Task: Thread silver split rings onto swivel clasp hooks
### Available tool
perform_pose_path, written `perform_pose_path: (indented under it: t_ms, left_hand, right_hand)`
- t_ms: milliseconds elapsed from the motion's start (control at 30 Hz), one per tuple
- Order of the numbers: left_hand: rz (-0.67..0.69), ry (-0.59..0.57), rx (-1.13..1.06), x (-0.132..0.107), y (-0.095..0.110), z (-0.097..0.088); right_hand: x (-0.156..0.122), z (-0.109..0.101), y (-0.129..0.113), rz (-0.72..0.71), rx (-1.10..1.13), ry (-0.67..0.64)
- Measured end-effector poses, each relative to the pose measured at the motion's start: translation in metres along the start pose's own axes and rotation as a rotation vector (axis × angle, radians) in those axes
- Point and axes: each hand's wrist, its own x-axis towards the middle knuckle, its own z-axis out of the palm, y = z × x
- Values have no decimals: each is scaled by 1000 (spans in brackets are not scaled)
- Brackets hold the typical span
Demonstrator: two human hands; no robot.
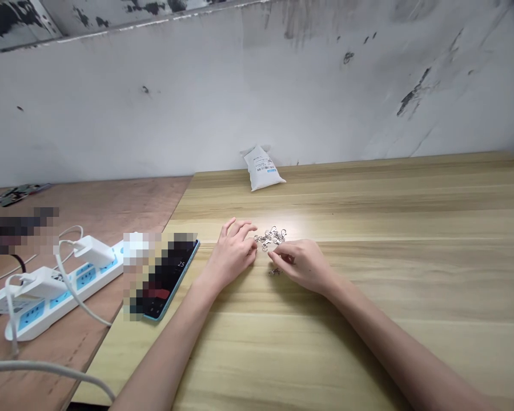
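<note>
Left hand (233,251) spread, right hand (300,264) pinching small metal clasps (270,237) on the tabletop (368,228); the tangled clasps could probably snag and scatter.

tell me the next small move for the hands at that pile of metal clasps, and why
Probably the left hand should pinch one clasp from the pile of metal clasps: its fingertips already touch the pile's edge, while the right hand seems busy with a piece, one loose clasp beside it.
</note>
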Motion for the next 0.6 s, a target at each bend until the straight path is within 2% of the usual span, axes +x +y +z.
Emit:
perform_pose_path:
  t_ms: [133,267,367,467,600]
  left_hand:
    - [-67,-6,-170,0,0,-3]
    - [-203,16,-567,1,5,-9]
    - [-287,-21,-863,2,9,-12]
    - [-355,-65,-1088,3,12,-14]
    - [-453,-100,-1310,7,17,-15]
  right_hand:
    - [-1,1,2,17,17,5]
    - [-1,4,2,31,151,40]
    - [1,4,-1,53,220,91]
    - [4,3,-3,72,299,124]
    - [4,1,-5,84,446,93]
